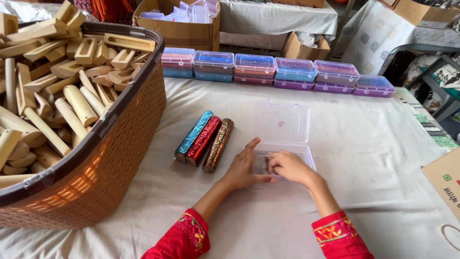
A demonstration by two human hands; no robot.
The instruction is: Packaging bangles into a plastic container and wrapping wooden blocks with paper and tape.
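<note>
A clear plastic box lies open on the white cloth, its lid flipped back. My right hand reaches into its tray, fingers curled over a small dark thing I cannot make out. My left hand rests flat against the tray's left side, fingers spread. Just left of that hand lie three glittery rolls side by side: a teal one, a red one and a bronze one. Both sleeves are red with embroidered cuffs.
A big brown woven basket heaped with pale wooden pieces fills the left. A row of shut coloured plastic boxes lines the table's far edge. Cardboard cartons stand behind. A cardboard piece pokes in at the right edge.
</note>
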